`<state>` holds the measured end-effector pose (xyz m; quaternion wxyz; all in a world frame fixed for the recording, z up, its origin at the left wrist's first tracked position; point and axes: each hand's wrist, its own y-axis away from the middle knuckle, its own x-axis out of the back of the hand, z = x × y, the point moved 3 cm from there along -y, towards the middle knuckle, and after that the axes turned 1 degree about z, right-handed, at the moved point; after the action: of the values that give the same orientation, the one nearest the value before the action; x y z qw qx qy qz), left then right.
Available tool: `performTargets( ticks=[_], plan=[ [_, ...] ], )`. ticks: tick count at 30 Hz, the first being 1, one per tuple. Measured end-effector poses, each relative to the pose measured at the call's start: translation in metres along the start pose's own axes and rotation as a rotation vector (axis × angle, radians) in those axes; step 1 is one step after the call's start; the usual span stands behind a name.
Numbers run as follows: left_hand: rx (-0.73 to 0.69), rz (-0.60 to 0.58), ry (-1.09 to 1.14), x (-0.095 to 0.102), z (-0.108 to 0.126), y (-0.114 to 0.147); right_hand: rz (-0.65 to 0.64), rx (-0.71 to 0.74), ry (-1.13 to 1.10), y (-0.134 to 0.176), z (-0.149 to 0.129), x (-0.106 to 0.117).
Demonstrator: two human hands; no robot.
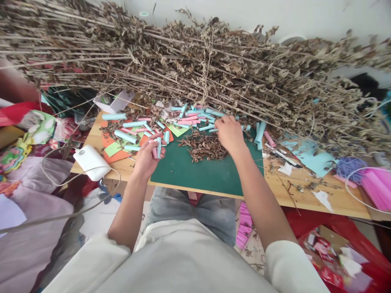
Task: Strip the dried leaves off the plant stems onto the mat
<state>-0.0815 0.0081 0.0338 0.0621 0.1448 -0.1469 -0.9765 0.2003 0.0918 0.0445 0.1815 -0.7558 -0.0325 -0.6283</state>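
My left hand [149, 154] is clamped on a few paper rolls [159, 146] at the green mat's [201, 173] left edge, my right hand [229, 132] pinches another at its far edge, where many rolls [189, 118] lie loose, ungathered.

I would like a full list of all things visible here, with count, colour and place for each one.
dried branches: one large bundle, brown, across table back
cutting mat: one, green, table centre
leaf pile: one, brown, on mat
paper rolls: many, blue and pink, behind mat
white device: one, corded, table left
pink paper stack: one, far right
wooden table: one, tan
left hand: holds a few rolls
right hand: reaches among rolls
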Motion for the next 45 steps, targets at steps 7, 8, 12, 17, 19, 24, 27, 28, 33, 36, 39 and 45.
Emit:
performTargets(
  ticks=[7, 8, 12, 17, 19, 24, 27, 28, 33, 36, 39, 45],
  plan=[
    [0.018, -0.037, 0.043, -0.022, 0.001, -0.002, 0.08, -0.248, -0.145, 0.007, -0.001, 0.036],
    [0.016, -0.046, 0.038, -0.028, 0.001, -0.003, 0.104, -0.262, -0.184, 0.008, -0.008, 0.039],
    [-0.025, -0.073, 0.024, -0.056, -0.008, -0.01, 0.136, -0.167, -0.343, 0.014, -0.059, 0.038],
    [-0.193, -0.012, -0.159, -0.062, -0.016, -0.03, -0.019, 0.105, -0.403, 0.029, -0.115, 0.018],
    [-0.323, 0.081, -0.399, -0.049, -0.007, -0.036, -0.008, 0.152, -0.365, 0.044, -0.116, 0.015],
    [-0.585, 0.164, -1.268, -0.02, 0.025, -0.05, 0.003, -0.028, -0.14, 0.093, -0.089, -0.002],
    [-0.544, 0.146, -1.528, -0.013, 0.027, -0.061, -0.013, -0.091, -0.12, 0.098, -0.08, -0.019],
    [-0.541, 0.149, -1.561, -0.014, 0.026, -0.064, -0.015, -0.109, -0.123, 0.094, -0.079, -0.024],
    [-0.693, 0.195, -1.543, -0.035, 0.02, -0.057, -0.017, -0.219, -0.124, 0.051, -0.082, -0.038],
    [-0.793, 0.126, -1.471, -0.056, 0.009, -0.04, -0.011, -0.234, -0.154, 0.037, -0.083, -0.027],
    [-0.836, -0.089, -1.415, -0.077, -0.013, -0.024, 0.02, -0.154, -0.265, 0.043, -0.066, -0.004],
    [-0.834, -0.241, -1.454, -0.1, -0.045, -0.002, 0.145, -0.34, -0.221, 0.069, 0.036, 0.015]
  ],
)
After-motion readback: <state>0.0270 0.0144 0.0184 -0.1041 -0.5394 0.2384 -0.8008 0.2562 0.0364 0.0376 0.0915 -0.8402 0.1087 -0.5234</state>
